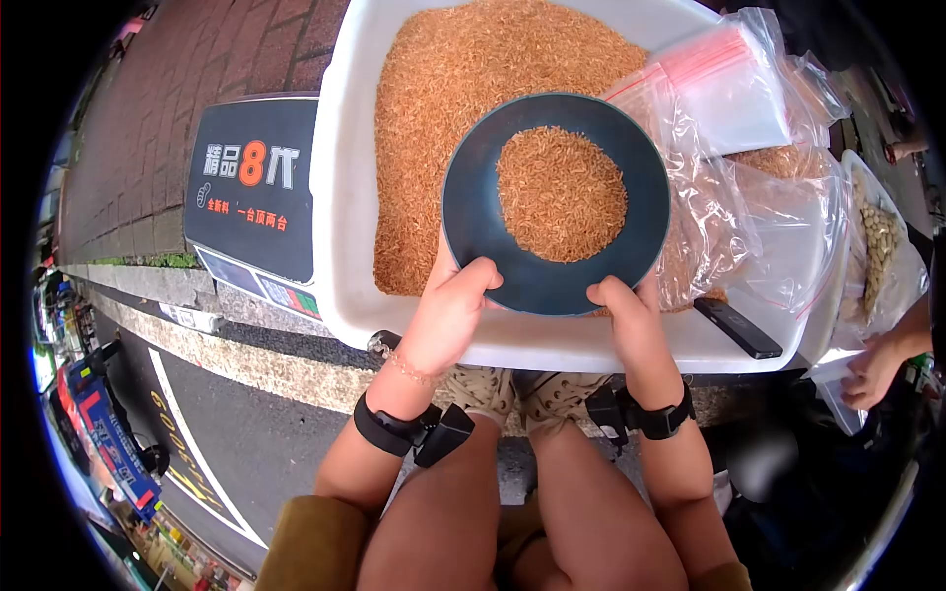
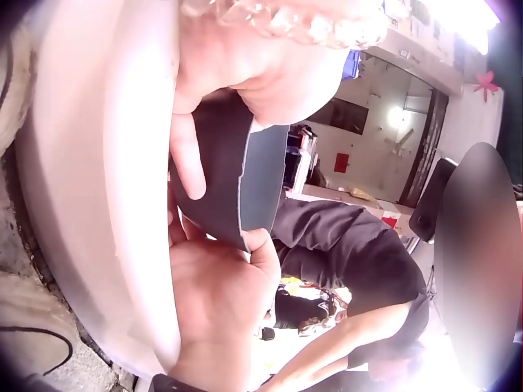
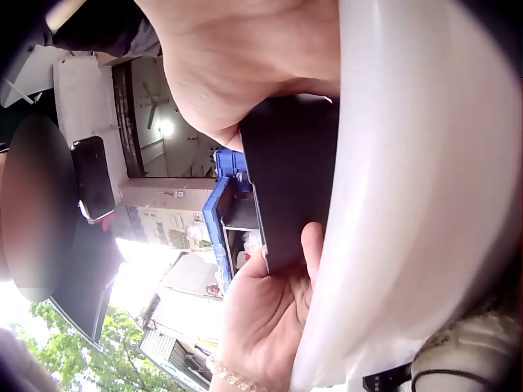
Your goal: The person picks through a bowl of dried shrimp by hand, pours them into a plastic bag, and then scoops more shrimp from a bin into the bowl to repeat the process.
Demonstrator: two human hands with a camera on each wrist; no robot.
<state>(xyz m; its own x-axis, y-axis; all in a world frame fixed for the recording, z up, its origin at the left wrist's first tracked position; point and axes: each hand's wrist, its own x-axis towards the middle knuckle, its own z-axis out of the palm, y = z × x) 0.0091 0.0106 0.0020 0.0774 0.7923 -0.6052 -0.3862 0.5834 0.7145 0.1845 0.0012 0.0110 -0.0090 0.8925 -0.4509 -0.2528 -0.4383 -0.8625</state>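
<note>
A dark blue-green round bowl (image 1: 473,227) is held over the near side of a white tub (image 1: 347,167). In it lies a mound of small, slender, orange-brown pieces (image 1: 562,192), the same kind as the large heap (image 1: 473,54) in the tub. My left hand (image 1: 455,310) grips the bowl's near left rim, thumb on the inside and fingers curled underneath. On the near right rim my right hand (image 1: 631,320) holds it the same way. Both wrist views show the bowl's dark outer wall (image 3: 290,180) between the two hands, close by the tub's side.
Clear plastic bags (image 1: 719,98) lie over the tub's right side. A black oblong object (image 1: 737,328) rests on its near right rim. Left of the tub stands a scale (image 1: 256,291) with a dark printed panel (image 1: 246,192). Another person's hand (image 1: 869,372) is by a bag (image 1: 877,246) at right.
</note>
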